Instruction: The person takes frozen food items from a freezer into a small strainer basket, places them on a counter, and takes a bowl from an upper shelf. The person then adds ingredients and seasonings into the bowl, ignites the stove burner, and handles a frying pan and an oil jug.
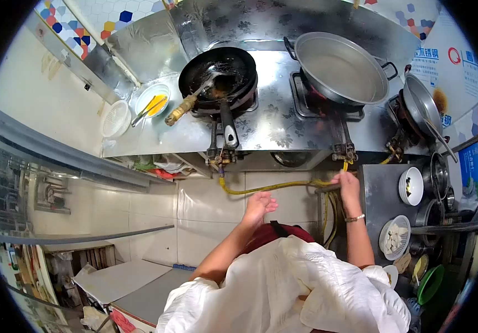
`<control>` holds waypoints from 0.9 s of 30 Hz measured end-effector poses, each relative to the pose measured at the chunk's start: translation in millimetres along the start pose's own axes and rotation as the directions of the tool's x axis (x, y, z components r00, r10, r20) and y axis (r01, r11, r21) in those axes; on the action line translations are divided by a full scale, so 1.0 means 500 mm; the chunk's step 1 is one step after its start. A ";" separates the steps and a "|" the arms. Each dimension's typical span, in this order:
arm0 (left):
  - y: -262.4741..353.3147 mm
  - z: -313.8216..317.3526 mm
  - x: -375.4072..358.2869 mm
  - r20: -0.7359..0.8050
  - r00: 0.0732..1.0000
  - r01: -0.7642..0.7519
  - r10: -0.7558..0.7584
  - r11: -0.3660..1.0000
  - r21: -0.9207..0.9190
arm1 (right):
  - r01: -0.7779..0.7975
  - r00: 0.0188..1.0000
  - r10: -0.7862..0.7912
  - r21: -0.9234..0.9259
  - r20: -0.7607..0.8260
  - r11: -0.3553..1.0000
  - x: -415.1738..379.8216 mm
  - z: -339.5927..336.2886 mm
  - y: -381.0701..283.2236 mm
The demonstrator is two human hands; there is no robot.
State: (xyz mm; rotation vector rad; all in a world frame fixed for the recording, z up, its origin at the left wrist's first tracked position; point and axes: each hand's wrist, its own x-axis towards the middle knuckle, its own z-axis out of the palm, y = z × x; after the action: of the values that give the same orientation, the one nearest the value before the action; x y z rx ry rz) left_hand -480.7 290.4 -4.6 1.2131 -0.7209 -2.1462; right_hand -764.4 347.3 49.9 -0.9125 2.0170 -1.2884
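My right hand is closed at the yellow gas hose, just below the valve of the middle burner; the fingers partly cover the hose. Held in front of my waist, my left hand is open with loosely bent fingers and nothing in it. It is below the hose's slack run and apart from it. Above the middle burner sits a wide two-handled pot containing cloudy liquid. A black wok stands on the left burner, a wooden-handled spatula resting in it.
Left of the wok are a bowl of beaten egg with tongs and a white basket. A metal pan stands far right. The right-hand side table holds a white bowl and a basket of white pieces. A glass panel is left.
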 end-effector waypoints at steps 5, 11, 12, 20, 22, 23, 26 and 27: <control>0.017 -0.046 -0.010 -0.100 0.995 -0.011 0.003 0.996 -0.084 | -0.162 0.932 0.136 0.051 0.337 0.986 0.019 0.121 -0.118; 0.082 -0.092 -0.044 -0.346 0.925 -0.203 0.157 0.974 -0.102 | -0.312 0.761 0.060 0.284 0.646 0.907 0.088 0.278 -0.166; 0.092 -0.098 -0.043 -0.355 0.921 -0.206 0.160 0.974 -0.097 | -0.320 0.715 0.026 0.294 0.698 0.900 0.102 0.303 -0.174; 0.191 -0.211 -0.049 -0.605 0.750 -0.392 0.268 0.916 -0.080 | -0.662 0.457 0.002 0.339 0.889 0.668 0.126 0.458 -0.284; 0.253 -0.262 -0.040 -0.621 0.641 -0.478 0.452 0.868 0.138 | -0.703 0.421 -0.031 0.348 0.906 0.620 0.125 0.475 -0.313; 0.300 -0.271 -0.033 -0.575 0.583 -0.505 0.574 0.811 0.297 | -0.717 0.422 -0.002 0.336 0.906 0.611 0.125 0.481 -0.321; 0.467 -0.247 -0.018 -0.389 0.419 -0.420 0.821 0.555 0.718 | -0.742 0.429 0.029 0.334 0.903 0.581 0.119 0.497 -0.335; 0.516 -0.249 0.001 -0.305 0.420 -0.400 0.855 0.476 0.783 | -0.747 0.427 0.017 0.341 0.904 0.571 0.116 0.502 -0.339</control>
State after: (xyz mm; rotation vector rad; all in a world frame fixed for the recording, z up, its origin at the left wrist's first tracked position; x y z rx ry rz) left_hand -317.6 89.0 117.2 1.5082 -1.3211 -0.6410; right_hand -567.8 116.6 107.0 -0.3838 0.7056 -0.8934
